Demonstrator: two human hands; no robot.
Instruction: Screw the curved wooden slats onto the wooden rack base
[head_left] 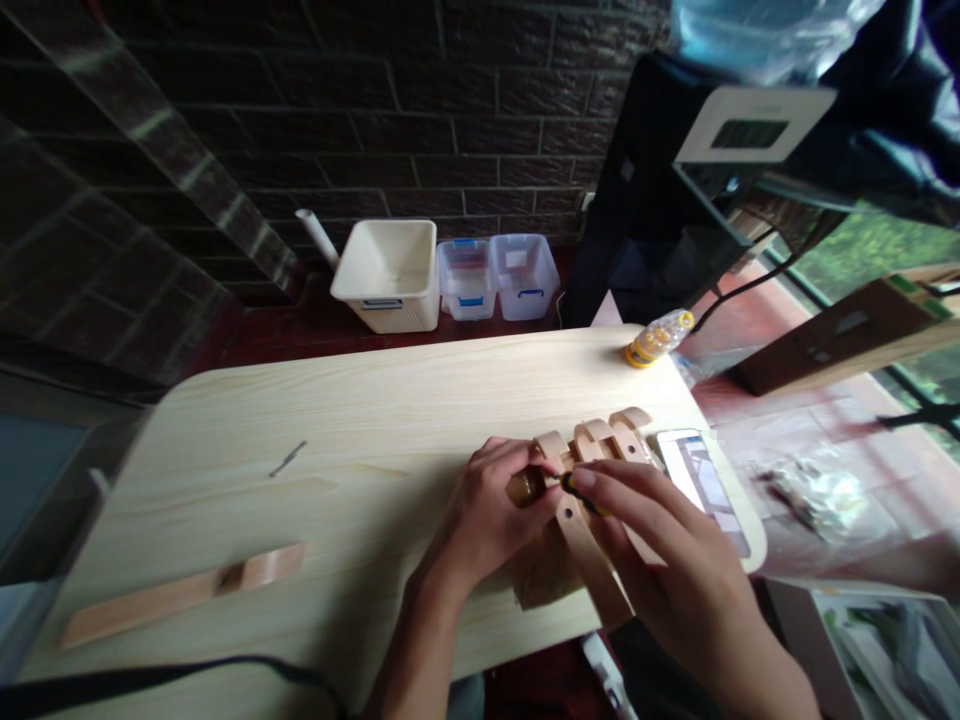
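Note:
My left hand is closed around the near-left part of a wooden frame made of pale slats with curled ends and dark round holes. A brown rounded piece shows between its thumb and fingers. My right hand pinches a small screwdriver with a black and yellow handle, its tip meeting the wood beside my left fingertips. Its palm and lower fingers hide part of the frame. A loose wooden strip with a curved end lies at the left of the table, and a thin dark metal piece rests behind it.
A phone lies on the table's right edge, and a clear bottle with yellow ends stands at the back right corner. Bins sit on the floor by the wall. A black water dispenser rises behind. A dark strap crosses the front left.

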